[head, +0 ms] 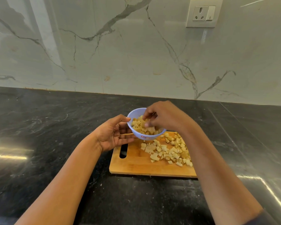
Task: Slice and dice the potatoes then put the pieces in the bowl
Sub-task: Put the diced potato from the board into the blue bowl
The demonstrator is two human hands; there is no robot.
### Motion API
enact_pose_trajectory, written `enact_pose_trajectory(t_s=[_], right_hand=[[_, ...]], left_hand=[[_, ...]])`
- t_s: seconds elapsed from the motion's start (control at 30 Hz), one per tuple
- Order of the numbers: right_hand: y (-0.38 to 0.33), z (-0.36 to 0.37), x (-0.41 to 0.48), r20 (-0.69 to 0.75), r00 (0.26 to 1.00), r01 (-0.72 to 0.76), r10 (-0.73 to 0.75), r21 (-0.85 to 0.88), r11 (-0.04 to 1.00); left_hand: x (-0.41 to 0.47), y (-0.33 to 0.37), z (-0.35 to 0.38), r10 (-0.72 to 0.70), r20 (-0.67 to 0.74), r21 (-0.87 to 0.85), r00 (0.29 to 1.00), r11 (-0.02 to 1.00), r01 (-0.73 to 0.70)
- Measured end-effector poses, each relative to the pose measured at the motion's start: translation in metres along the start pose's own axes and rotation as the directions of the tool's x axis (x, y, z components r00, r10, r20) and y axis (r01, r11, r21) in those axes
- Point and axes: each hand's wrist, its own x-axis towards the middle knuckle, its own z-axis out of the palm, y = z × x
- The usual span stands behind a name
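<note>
Tilting the bowl (136, 112) toward me, my left hand (113, 133) cups its wall, thumb at the rim. My right hand (165, 117) hovers bunched over its contents; whether it pinches any I cannot tell. More potato pieces (167, 151) lie on the cutting board (136, 164). Risk: further tilt spills pieces, or the one-handed hold slips.

Marble-veined wall (136, 54), socket (203, 13), dark, perhaps granite countertop (39, 127).
</note>
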Motion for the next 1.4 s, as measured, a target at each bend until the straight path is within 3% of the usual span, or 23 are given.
enact_pose_trajectory(t_s=[0.03,0.1,0.17,0.23,0.3,0.4,0.47,0.53,0.77,0.87,1.03,1.2,1.4], right_hand=[[-0.002,0.003,0.001,0.021,0.999,0.030,-0.030,0.005,1.000],[-0.001,-0.003,0.000,-0.076,0.997,0.028,-0.021,0.090,0.996],[0.013,-0.017,-0.008,-0.212,0.974,-0.026,0.080,0.245,0.969],[0.035,-0.023,-0.020,-0.253,0.949,-0.074,0.188,0.401,0.913],[0.054,-0.016,-0.035,-0.209,0.928,-0.207,0.308,0.398,0.894],[0.070,0.004,-0.050,-0.024,0.884,-0.452,0.467,0.214,0.866],[0.067,0.013,-0.053,0.096,0.861,-0.508,0.499,0.150,0.848],[0.061,0.019,-0.057,0.152,0.855,-0.516,0.495,0.161,0.841],[0.053,0.026,-0.068,0.150,0.915,-0.402,0.375,0.255,0.879],[0.059,0.020,-0.077,0.067,0.932,-0.355,0.357,0.373,0.857],[0.080,0.009,-0.094,-0.059,0.884,-0.357,0.464,0.557,0.750],[0.084,0.022,-0.097,-0.009,0.845,-0.422,0.535,0.603,0.677],[0.071,0.033,-0.081,-0.100,0.778,-0.478,0.620,0.546,0.688]], left_hand=[[0.000,0.000,0.000,0.002,-0.002,0.003,1.000,1.000,-0.002],[0.001,0.000,-0.001,0.003,-0.006,0.002,1.000,1.000,-0.003],[0.002,0.001,-0.002,0.010,-0.017,-0.005,1.000,1.000,-0.010],[0.003,0.001,-0.003,0.020,-0.029,-0.008,0.999,1.000,-0.021],[0.003,0.001,-0.002,0.035,-0.041,-0.011,0.999,0.999,-0.035],[0.002,0.001,-0.002,0.068,-0.056,-0.028,0.996,0.997,-0.070],[0.001,0.003,-0.005,0.082,-0.072,-0.050,0.994,0.995,-0.086],[0.001,0.003,-0.007,0.083,-0.082,-0.073,0.993,0.993,-0.089],[0.000,0.005,-0.008,0.087,-0.081,-0.083,0.993,0.992,-0.094],[-0.001,0.005,-0.008,0.092,-0.079,-0.083,0.993,0.992,-0.099],[-0.001,0.005,-0.008,0.101,-0.064,-0.075,0.993,0.992,-0.105],[-0.002,0.004,-0.008,0.109,-0.060,-0.079,0.992,0.990,-0.113],[-0.002,0.003,-0.007,0.111,-0.064,-0.067,0.992,0.991,-0.115]])
